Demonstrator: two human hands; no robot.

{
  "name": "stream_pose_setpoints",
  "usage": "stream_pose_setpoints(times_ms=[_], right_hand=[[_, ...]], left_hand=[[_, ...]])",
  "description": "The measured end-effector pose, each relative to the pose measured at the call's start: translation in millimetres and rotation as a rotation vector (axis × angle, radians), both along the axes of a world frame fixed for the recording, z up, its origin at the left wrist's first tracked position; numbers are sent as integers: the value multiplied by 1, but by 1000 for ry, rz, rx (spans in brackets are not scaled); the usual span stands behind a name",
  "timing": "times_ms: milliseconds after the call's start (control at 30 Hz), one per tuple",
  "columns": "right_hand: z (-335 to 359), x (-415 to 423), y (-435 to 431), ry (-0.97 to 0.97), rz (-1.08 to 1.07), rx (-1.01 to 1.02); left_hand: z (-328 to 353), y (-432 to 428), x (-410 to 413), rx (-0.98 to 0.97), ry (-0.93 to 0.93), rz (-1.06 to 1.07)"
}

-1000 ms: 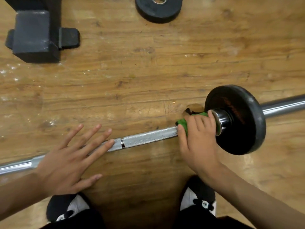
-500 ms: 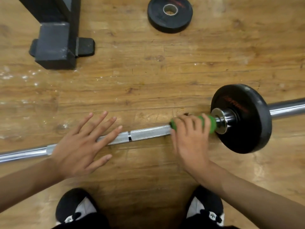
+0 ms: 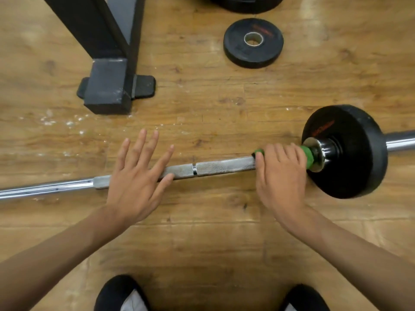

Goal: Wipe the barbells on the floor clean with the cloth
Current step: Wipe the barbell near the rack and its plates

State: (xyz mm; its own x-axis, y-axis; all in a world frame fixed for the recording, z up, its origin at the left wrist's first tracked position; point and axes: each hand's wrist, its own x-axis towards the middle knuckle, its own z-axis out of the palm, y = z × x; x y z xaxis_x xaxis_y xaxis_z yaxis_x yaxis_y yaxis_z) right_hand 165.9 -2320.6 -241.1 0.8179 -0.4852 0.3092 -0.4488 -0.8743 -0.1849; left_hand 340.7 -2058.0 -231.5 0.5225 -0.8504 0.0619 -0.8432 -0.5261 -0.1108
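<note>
We see a barbell (image 3: 224, 166) lying on a wooden floor (image 3: 224, 243). The right grip (image 3: 280, 178) is curled round a green cloth (image 3: 306, 157) wrapped on the bar, with a black weight plate (image 3: 350, 158) just to its right. The left grip (image 3: 134, 185), fingers straight and spread, rests on the bar well to the left. A loose plate (image 3: 253, 43) lies beyond them.

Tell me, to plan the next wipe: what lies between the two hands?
Head view: only a bare knurled stretch of the barbell lies between the left hand and the right hand, which grips the cloth.
</note>
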Motion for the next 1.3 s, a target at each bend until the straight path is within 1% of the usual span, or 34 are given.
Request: stream_pose_setpoints(times_ms=[100,167,200,267,333,433,533,567,600,633,667,700,733,767,800,833,867,967,1000,1033,1067,1167,1233,1300], right_hand=[[3,56,49,3,214,-3],[1,80,68,6,336,-15],[2,84,66,10,387,-27],[1,75,43,13,408,-49],[-2,52,5,19,343,-68],[-8,32,-33,15,133,-36],[-11,48,-31,-135,-134,94],[-11,59,-23,-173,-213,104],[-11,70,-14,-190,-248,88],[-12,79,-4,-179,-219,56],[-13,87,4,-140,-107,20],[-13,90,6,-92,59,-19],[-11,90,-1,-46,213,-53],[-9,88,-15,-7,310,-82],[-9,83,-29,26,333,-93],[-9,76,-44,45,285,-87],[-10,70,-55,37,190,-66],[-11,69,-58,-75,-71,0],[-11,78,-49,-98,-123,2],[-9,88,-38,-100,-128,-3],[-8,99,-24,-89,-84,-18],[-13,122,14,-46,188,-100],[-13,126,6,-22,367,-180],[-10,118,-29,39,493,-257]], left_hand=[[0,-11,12,-3,-12,5],[0,-15,20,-11,-28,24],[0,-16,24,-17,-35,37],[-1,-20,32,-35,-43,69],[-3,-22,30,-76,-26,143],[-11,-33,21,-140,5,231],[-13,-43,23,-204,23,268],[-13,-46,27,-212,14,265],[-13,-47,31,-213,8,259],[-13,-48,34,-214,11,250],[-13,-48,38,-218,15,240],[-13,-49,40,-217,13,229],[-14,-49,43,-216,6,220],[-14,-50,46,-215,1,218],[-14,-51,49,-221,-2,220],[-13,-53,51,-233,-7,225],[-14,-55,54,-241,-13,231],[-13,-60,58,-240,-17,255],[-13,-62,59,-230,-22,259],[-13,-63,60,-211,-27,260],[-12,-64,62,-191,-28,261],[-10,-67,67,-156,-23,245],[-9,-64,71,-138,-17,206],[-5,-53,78,-144,14,133]])
